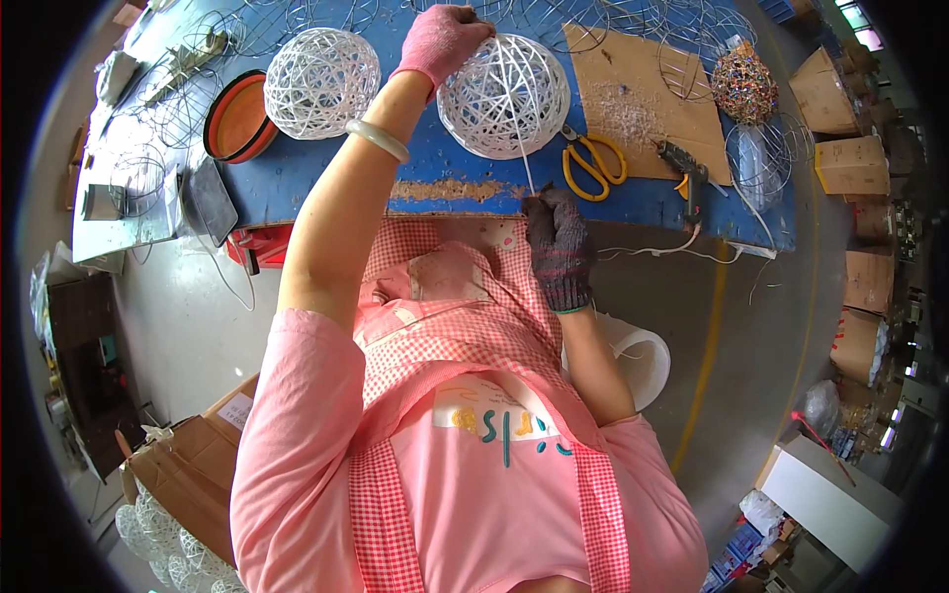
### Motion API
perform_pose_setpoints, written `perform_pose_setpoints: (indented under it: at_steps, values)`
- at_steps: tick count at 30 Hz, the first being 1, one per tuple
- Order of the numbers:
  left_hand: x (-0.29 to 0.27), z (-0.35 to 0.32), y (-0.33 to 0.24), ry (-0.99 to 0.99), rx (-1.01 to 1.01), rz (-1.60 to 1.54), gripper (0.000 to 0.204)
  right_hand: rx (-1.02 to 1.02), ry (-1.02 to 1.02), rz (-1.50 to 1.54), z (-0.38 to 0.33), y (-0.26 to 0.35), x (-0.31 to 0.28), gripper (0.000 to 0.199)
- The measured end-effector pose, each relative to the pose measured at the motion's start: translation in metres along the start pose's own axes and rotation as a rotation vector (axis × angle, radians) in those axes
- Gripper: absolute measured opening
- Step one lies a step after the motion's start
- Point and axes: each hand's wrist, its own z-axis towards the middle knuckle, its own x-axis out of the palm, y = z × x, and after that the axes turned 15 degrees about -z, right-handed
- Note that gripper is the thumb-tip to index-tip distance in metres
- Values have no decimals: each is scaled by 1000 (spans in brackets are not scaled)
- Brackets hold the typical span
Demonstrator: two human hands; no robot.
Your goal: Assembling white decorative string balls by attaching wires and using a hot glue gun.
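on the head feed i have an openwork white ball [499, 109], round, wound from crisscrossing cord-like strands with gaps all over; it sits on the blue table [435, 176], whose front edge is scuffed down to brown. a straight, narrow white strand [527, 164] runs down across the ball's face to the table edge. left hand [442, 44], in a pink fabric glove, is at the ball's top: fingers bent and close together, tips at the upper rim; i can't tell if they grip strand, ball or both. right hand [560, 249], dark knit glove with green cuff trim, is at the table edge, fingers folded closed on the strand's lower end. second white ball [322, 83], same open weave, sits left of the left forearm, beside a round orange bowl [240, 128] with a black rim. right of the work: scissors [595, 166] with yellow loop handles near the ball, flat brown cardboard [643, 94] with pale scraps on it, dark glue gun [686, 178] at its lower corner, speckled multicolour ball [745, 87] past that.
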Motion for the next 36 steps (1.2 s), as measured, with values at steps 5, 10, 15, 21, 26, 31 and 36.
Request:
perform_pose_setpoints:
  at_steps: [5, 10, 15, 21, 26, 31, 36]
  values:
    - [0, 3, 14, -95, 25, 40, 34, 85, 34, 41, -4, -11, 15, 8]
    - [1, 5, 12, -80, -2, -1, 34, 101, 10, 98, -3, -19, 25, 10]
    - [0, 9, 19, -86, -24, -41, 34, 184, 85, 156, 1, -16, 25, 11]
    - [-1, 7, 9, -61, -84, 20, 34, 165, 86, 138, 5, -14, 27, 16]
    - [1, 5, 8, -82, -76, 40, 39, 186, 95, 160, 3, -15, 28, 16]
    - [5, -4, -9, -57, -75, 70, 37, 181, 172, 156, 3, -16, 21, 19]
    - [4, -9, -8, -82, -57, 91, 36, 180, 183, 76, -1, -25, 27, 20]
